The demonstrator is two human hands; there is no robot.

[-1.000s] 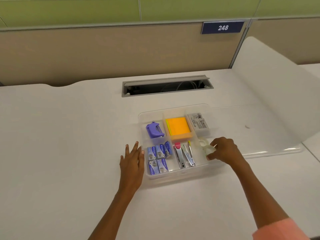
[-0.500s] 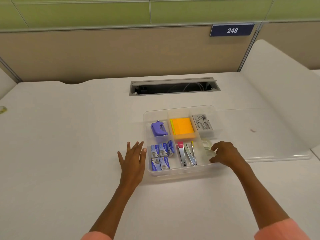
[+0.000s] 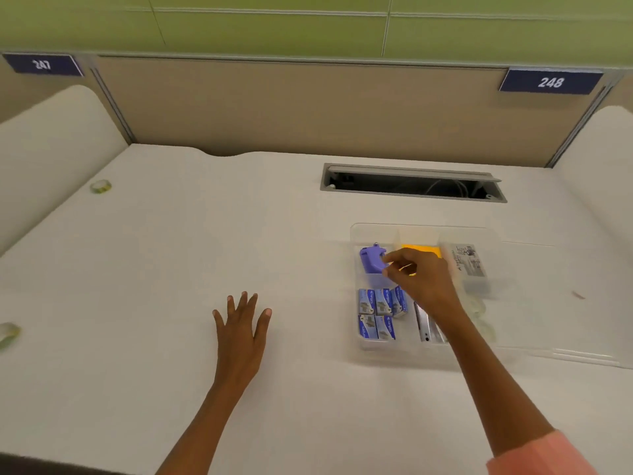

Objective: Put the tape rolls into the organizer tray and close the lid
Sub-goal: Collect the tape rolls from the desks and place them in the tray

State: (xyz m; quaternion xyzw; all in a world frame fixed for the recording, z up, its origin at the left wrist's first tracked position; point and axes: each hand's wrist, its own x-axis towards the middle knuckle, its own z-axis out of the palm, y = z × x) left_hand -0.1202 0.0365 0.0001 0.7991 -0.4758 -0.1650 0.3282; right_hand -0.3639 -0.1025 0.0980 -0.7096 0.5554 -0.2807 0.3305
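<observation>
Far left, a tape roll (image 3: 7,334) lies at the desk (image 3: 137,269) edge; a second roll (image 3: 101,186) sits farther back, well apart from the tray (image 3: 356,341). Centre: left hand (image 3: 242,337), flat on the desk, fingers spread, holding nothing. Right: clear tray, uncovered, containing a purple tool (image 3: 371,259), blue boxes (image 3: 376,313), an orange pad (image 3: 423,251) and more rolls (image 3: 481,315) in its right compartment. Right hand (image 3: 419,279) hovers above the tray, fingers loosely curled, nothing grasped. The lid (image 3: 582,330) lies flat beside the tray.
</observation>
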